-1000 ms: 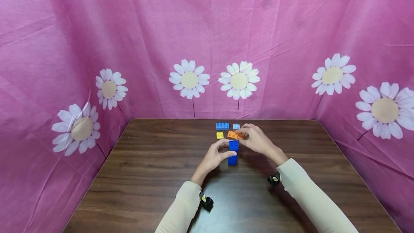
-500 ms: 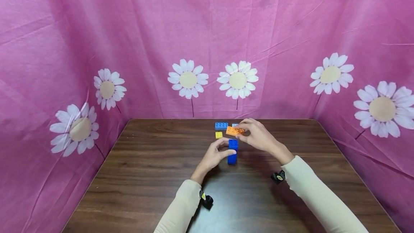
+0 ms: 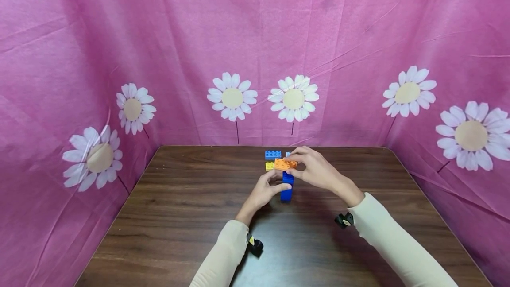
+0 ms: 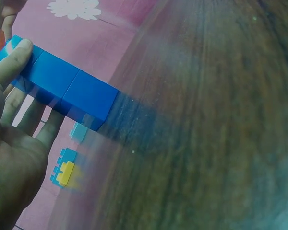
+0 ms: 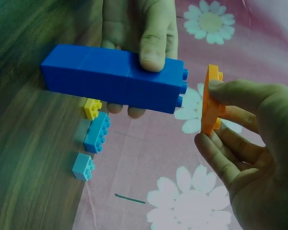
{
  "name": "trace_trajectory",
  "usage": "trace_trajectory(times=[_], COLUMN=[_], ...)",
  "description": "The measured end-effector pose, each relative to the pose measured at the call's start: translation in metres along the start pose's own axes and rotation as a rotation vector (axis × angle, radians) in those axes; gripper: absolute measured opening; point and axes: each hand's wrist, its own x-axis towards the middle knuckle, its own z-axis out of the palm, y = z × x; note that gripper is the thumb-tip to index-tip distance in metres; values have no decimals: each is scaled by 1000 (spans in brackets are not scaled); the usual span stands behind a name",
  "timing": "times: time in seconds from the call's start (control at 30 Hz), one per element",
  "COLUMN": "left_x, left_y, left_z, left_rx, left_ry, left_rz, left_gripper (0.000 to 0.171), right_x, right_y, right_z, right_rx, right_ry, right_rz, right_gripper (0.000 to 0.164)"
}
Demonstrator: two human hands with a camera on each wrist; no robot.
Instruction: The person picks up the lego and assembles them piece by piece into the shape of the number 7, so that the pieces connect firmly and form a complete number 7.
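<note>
A tower of dark blue building bricks (image 5: 110, 72), several studs showing on its top, stands upright on the wooden table. My left hand (image 3: 263, 194) grips its upper part, thumb on the near side and fingers behind, as the left wrist view also shows. My right hand (image 3: 320, 172) pinches a flat orange brick (image 5: 211, 103) between thumb and fingers. In the right wrist view a small gap separates the orange brick's underside from the tower's studs. From the head view, the orange brick (image 3: 283, 164) overlaps the tower's top.
Behind the tower lie a small yellow brick (image 3: 269, 166), a longer blue brick (image 3: 272, 154) and a small light blue brick (image 5: 83, 166), partly hidden by the right hand in the head view. A pink flowered curtain (image 3: 255, 34) surrounds the table (image 3: 179, 216) at back and sides.
My right hand has lifted the orange brick off the table beyond the tower and brought it left and nearer, over the tower's top. My left hand keeps its hold on the tower.
</note>
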Motion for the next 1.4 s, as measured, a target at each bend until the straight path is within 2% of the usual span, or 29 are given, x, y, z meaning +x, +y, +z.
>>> trace_trajectory(times=[0.2,0.57,0.93,1.4], left_x=[0,-1,-2,-2], left_y=[1,1,1,1], left_z=[1,2,2,2], left_rx=[-17,-51,-58,-70], left_ry=[4,-4,-2,3], left_rz=[-12,-16,-37,-38], left_gripper=[30,43,47,46], right_x=[-1,-1,-2,-3], right_y=[-3,1,5,2], right_z=[-2,5,11,13], right_rx=[6,35,55,22], right_ry=[-6,-62,-137,-110], right_rz=[-11,-36,-14,-23], right_gripper=[34,34,33,32])
